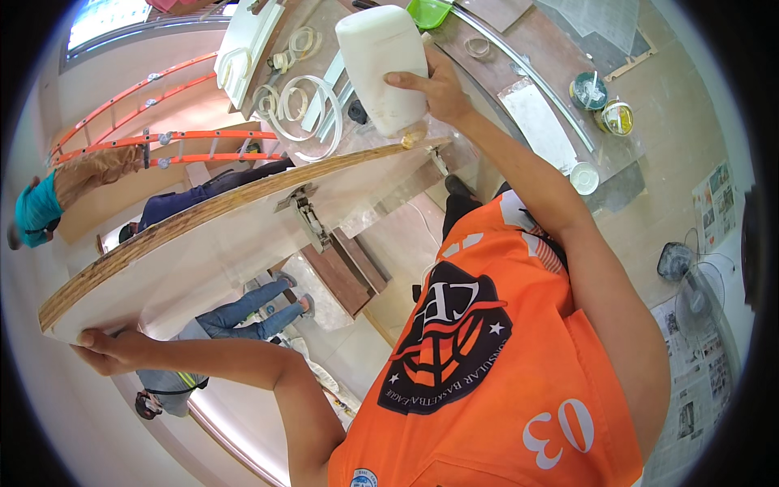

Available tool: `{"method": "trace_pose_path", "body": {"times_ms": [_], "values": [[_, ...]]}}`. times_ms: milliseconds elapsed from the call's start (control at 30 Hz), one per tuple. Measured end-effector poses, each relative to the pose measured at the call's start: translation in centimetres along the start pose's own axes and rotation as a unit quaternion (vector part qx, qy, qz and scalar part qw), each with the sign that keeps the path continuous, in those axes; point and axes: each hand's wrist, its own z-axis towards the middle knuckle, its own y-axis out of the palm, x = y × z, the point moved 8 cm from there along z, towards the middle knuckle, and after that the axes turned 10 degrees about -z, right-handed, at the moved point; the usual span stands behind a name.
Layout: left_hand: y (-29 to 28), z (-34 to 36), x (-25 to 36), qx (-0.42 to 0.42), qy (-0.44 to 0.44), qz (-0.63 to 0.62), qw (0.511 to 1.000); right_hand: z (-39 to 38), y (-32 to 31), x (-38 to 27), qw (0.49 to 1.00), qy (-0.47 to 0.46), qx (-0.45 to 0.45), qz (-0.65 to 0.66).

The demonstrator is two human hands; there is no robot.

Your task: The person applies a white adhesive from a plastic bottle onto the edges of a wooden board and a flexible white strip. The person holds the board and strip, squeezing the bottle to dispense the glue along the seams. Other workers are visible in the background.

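A white cabinet door panel point(219, 235) with a bare plywood edge slants across in front of me. Metal hinges point(310, 217) are fixed on its white face. At the panel's far left end, my left hand point(114, 351) is closed on the lower corner, its fingertips partly hidden. My right hand point(438, 91) grips a white plastic bottle point(383, 69) by its side, fingers mostly behind it. The bottle is held over the right part of the plywood edge. A small tan lump point(414, 135) shows between the bottle's lower end and that edge; whether they touch, I cannot tell.
Rolls of white edging strip point(312, 114) lie beyond the panel. Orange ladders point(203, 138) stand at the left, near people at work point(36, 213). Paint buckets point(614, 118) and a white lid point(584, 178) sit at the right, with a fan point(699, 304) farther right.
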Motion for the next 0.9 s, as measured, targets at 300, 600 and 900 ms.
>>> {"method": "trace_pose_path", "body": {"times_ms": [300,600,900], "values": [[-0.1,0.3,0.7,-0.006,0.049,0.013,0.999,-0.5,-2.0,2.0,0.999,0.026,0.036,0.003],[0.2,0.2,1.2,-0.008,0.038,0.005,0.999,-0.7,0.5,-1.9,0.998,-0.005,0.029,0.054],[0.5,0.3,0.4,0.008,0.031,0.014,0.999,-0.2,-1.2,1.8,0.997,0.040,0.022,0.060]]}}
